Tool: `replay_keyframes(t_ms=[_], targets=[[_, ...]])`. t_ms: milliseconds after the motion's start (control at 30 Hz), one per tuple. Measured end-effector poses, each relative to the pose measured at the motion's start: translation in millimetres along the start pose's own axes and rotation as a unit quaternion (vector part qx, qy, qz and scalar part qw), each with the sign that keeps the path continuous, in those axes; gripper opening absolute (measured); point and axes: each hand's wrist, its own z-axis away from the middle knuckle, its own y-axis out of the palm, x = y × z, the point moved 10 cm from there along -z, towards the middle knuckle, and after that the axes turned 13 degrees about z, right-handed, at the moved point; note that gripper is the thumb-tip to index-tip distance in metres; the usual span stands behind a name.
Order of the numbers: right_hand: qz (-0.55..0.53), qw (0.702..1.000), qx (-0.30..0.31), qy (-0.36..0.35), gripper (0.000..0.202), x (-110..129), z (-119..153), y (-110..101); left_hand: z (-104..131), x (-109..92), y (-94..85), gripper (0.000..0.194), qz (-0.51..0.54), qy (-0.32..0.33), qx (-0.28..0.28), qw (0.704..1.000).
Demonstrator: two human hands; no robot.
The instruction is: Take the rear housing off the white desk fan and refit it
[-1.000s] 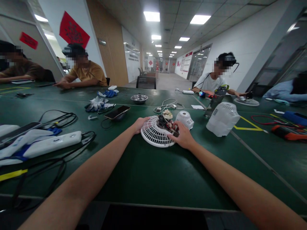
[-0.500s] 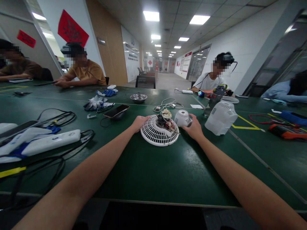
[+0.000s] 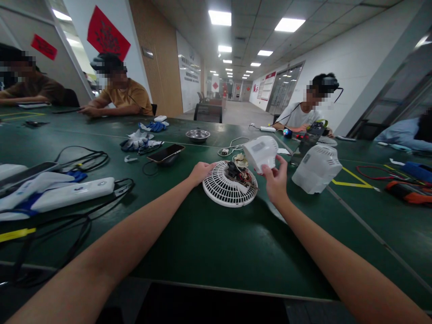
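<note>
Fan grille (image 3: 230, 184) lies mid-frame on the green bench (image 3: 232, 252), motor and loose wires (image 3: 248, 178) exposed on top; if I bring the white housing (image 3: 261, 152) down carelessly, its edge could pinch them. My right hand (image 3: 277, 182) pinches that housing, raised at an angle, between thumb and fingers, so it might slip; my left hand (image 3: 200, 173) has its fingers closed on the grille's left rim.

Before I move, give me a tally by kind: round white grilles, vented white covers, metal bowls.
Round white grilles: 2 (near grille at the left hand, far grille by the person in white)
Vented white covers: 2 (raised cover in the right hand, standing cover)
Metal bowls: 1 (metal bowl)
Total: 5
</note>
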Motion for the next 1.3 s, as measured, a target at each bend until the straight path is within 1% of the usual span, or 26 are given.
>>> replay_keyframes(t_ms=[67, 133, 200, 267, 367, 467, 667, 700, 733, 800, 833, 867, 900, 933, 967, 1000, 1067, 1133, 1233, 1300], targets=[[0.065, 0.995, 0.052, -0.063, 0.077, 18.8, 11.2, 15.3, -1.0, -2.5, 4.2, 0.042, -0.036, 0.026, 0.018, 0.999], [0.139, 0.981, 0.084, -0.105, 0.079, 27.0, 19.0, 25.2, -2.9, -3.3, 9.5, 0.045, -0.073, 0.049, 0.042, 0.995], [0.216, 0.964, 0.084, -0.131, 0.078, 28.6, 21.3, 26.9, -5.4, -3.1, 12.8, 0.049, -0.111, 0.069, 0.059, 0.990], [0.273, 0.947, 0.076, -0.153, 0.077, 28.9, 21.1, 25.5, -7.9, -1.9, 13.3, 0.051, -0.137, 0.079, 0.063, 0.985], [0.313, 0.926, 0.093, -0.190, 0.079, 31.9, 22.5, 27.4, -9.4, -0.7, 13.3, 0.053, -0.157, 0.084, 0.065, 0.982], [0.317, 0.916, 0.116, -0.216, 0.081, 35.4, 25.0, 29.5, -7.8, -2.3, 14.2, 0.053, -0.171, 0.093, 0.067, 0.979], [0.311, 0.914, 0.155, -0.209, 0.084, 28.8, 24.4, 31.9, -3.0, -5.6, 13.0, 0.053, -0.213, 0.101, 0.057, 0.970], [0.309, 0.915, 0.160, -0.206, 0.085, 27.5, 24.4, 32.3, -1.7, -9.0, 13.0, 0.051, -0.230, 0.113, 0.053, 0.965], [0.308, 0.915, 0.163, -0.202, 0.086, 26.5, 24.2, 32.3, 0.7, -15.3, 13.3, 0.048, -0.249, 0.139, 0.046, 0.957], [0.306, 0.917, 0.166, -0.195, 0.086, 25.1, 23.6, 32.1, 10.0, -33.8, 19.1, 0.045, -0.281, 0.221, 0.041, 0.933], [0.304, 0.918, 0.168, -0.191, 0.086, 24.5, 23.1, 32.1, 16.8, -42.4, 26.0, 0.046, -0.289, 0.263, 0.055, 0.919], [0.300, 0.920, 0.170, -0.187, 0.085, 23.6, 22.3, 32.1, 24.3, -48.6, 35.3, 0.050, -0.293, 0.297, 0.085, 0.905], [0.295, 0.922, 0.172, -0.182, 0.084, 22.2, 21.2, 31.9, 32.1, -51.9, 46.5, 0.054, -0.290, 0.318, 0.129, 0.893], [0.290, 0.924, 0.175, -0.176, 0.083, 20.2, 20.0, 31.6, 39.3, -52.5, 57.4, 0.058, -0.286, 0.324, 0.178, 0.884], [0.282, 0.928, 0.177, -0.168, 0.083, 18.0, 18.5, 30.9, 45.3, -53.2, 65.2, 0.063, -0.286, 0.326, 0.210, 0.877], [0.270, 0.932, 0.179, -0.161, 0.082, 15.8, 17.2, 29.9, 50.1, -54.3, 70.5, 0.068, -0.289, 0.325, 0.228, 0.871], [0.241, 0.940, 0.186, -0.154, 0.080, 13.4, 16.1, 28.6, 56.7, -59.2, 74.5, 0.074, -0.293, 0.329, 0.237, 0.866], [0.217, 0.941, 0.206, -0.161, 0.079, 15.3, 18.5, 29.9, 61.1, -65.0, 74.4, 0.077, -0.305, 0.340, 0.232, 0.859], [0.218, 0.931, 0.231, -0.181, 0.079, 22.7, 25.5, 33.8, 66.1, -71.9, 72.5, 0.072, -0.318, 0.356, 0.231, 0.848], [0.226, 0.928, 0.231, -0.187, 0.079, 27.1, 28.3, 34.8, 67.7, -74.5, 71.2, 0.068, -0.308, 0.357, 0.237, 0.849]])
